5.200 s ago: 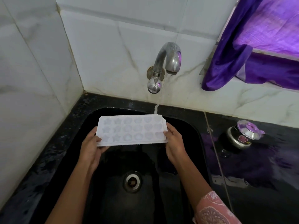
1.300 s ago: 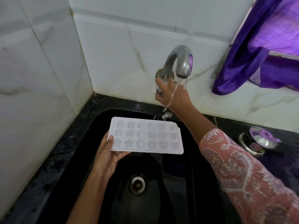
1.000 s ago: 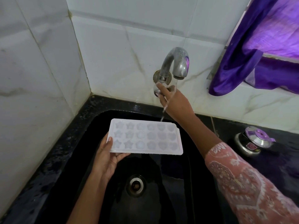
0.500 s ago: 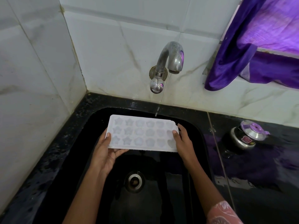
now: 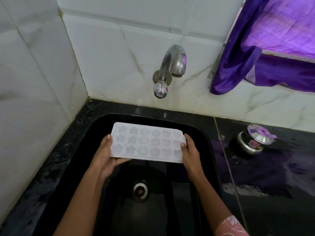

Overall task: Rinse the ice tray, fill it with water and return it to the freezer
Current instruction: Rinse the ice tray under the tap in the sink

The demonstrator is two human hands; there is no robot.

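Note:
A white ice tray (image 5: 147,142) with star and flower shaped cells is held level over the black sink (image 5: 201,133), its open side up. My left hand (image 5: 106,157) grips its left end, thumb on the rim and fingers underneath. My right hand (image 5: 190,150) grips its right end the same way. The cells look glossy, as if water lies in them. A metal tap (image 5: 172,65) sticks out of the wall above and behind the tray, and no stream falls from it.
The sink's drain (image 5: 140,190) lies below the tray. A small steel pot with a lid (image 5: 255,140) stands on the wet black counter at the right. Purple cloth (image 5: 255,48) hangs at the upper right. White tiled walls close the left and back.
My right hand left the tap knob and came back to the tray's right end. The water stream thinned and stopped. The tray stayed over the sink in my left hand.

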